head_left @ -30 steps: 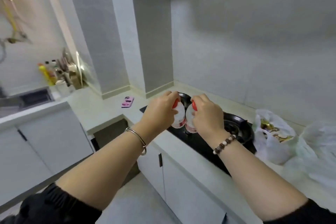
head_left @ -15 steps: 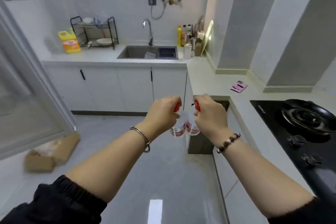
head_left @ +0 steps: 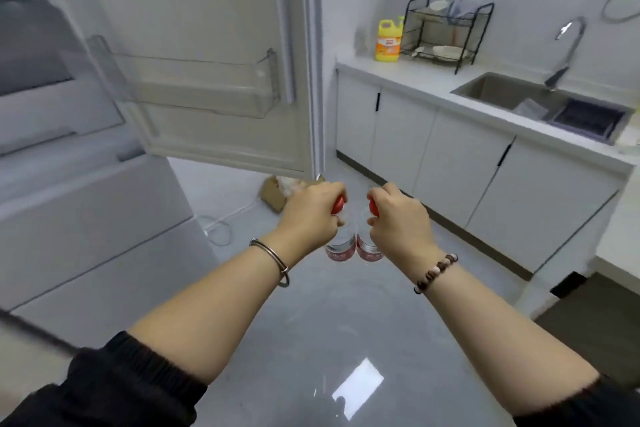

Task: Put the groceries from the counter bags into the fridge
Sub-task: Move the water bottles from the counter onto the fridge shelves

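My left hand (head_left: 311, 215) grips a clear bottle with a red cap (head_left: 340, 246) near its top. My right hand (head_left: 398, 218) grips a second clear bottle with a red cap (head_left: 367, 248) the same way. Both bottles hang side by side over the grey floor, red labels at their lower ends. The fridge (head_left: 69, 184) stands at the left with its upper door (head_left: 221, 45) swung open toward me. An empty clear door shelf (head_left: 207, 87) shows on the door's inside. The counter bags are out of view.
A white counter (head_left: 450, 87) with a sink (head_left: 540, 97), tap, black dish rack (head_left: 446, 35) and yellow detergent jug (head_left: 389, 42) runs along the right. A cardboard box (head_left: 277, 191) and a white cable lie on the floor below the fridge door.
The view has swung left from the stove and the bags, past the sink counter, to the open fridge. Both hands keep hold of their bottles, held close together throughout.
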